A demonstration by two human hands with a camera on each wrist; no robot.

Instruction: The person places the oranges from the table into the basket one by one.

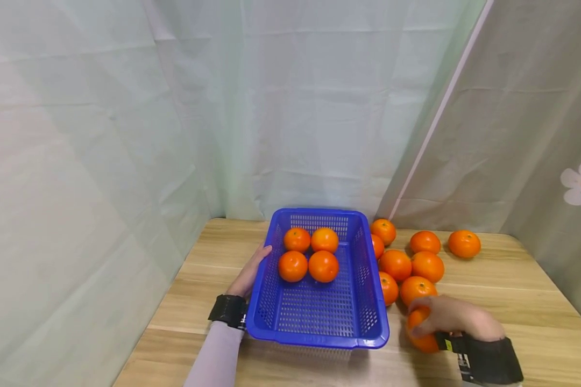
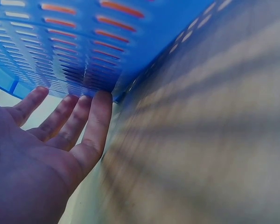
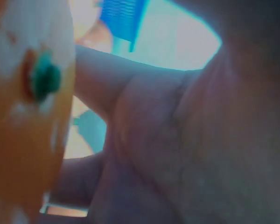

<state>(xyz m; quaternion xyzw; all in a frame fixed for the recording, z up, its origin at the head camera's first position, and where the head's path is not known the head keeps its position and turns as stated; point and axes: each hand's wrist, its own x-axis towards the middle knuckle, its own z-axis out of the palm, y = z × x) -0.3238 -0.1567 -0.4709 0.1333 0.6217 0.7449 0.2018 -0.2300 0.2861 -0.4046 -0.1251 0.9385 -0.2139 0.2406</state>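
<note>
A blue plastic basket [image 1: 314, 317] with slotted walls holds several oranges, grouped toward its far left part. My left hand [image 1: 249, 271] is at the basket's left side, fingertips against it. In the left wrist view, the extended fingers [image 2: 97, 123] of that hand touch the slotted blue wall from outside. To the right of the basket, my right hand [image 1: 450, 314] grips an orange [image 1: 425, 343] at the near end of a loose group. Close up in the right wrist view, an orange [image 3: 18, 126] shows its green stem button beside the palm.
Several loose oranges [image 1: 395, 265] lie on the wooden table [image 1: 484, 285] along the basket's right wall, some partly hidden by it. One orange [image 1: 463, 244] sits apart at the back right. Pale curtains [image 1: 319, 118] hang behind the table and down its left side.
</note>
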